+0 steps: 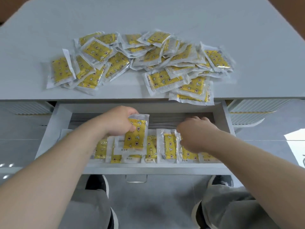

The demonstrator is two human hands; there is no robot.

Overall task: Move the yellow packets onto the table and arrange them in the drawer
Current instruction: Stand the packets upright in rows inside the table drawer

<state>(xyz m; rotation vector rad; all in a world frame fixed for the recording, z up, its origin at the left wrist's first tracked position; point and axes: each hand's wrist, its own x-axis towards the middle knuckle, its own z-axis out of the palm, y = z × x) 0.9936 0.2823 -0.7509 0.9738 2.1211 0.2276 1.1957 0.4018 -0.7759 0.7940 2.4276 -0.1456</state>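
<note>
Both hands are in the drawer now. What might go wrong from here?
1. The overhanging packet at the table's front edge sits above the open drawer; a nudge may drop it onto the row.
2. The left hand grips a yellow packet over overlapping ones; pushing it in may knock neighbours askew.
3. The right hand hides part of the row, so gaps there are hard to judge.
</note>
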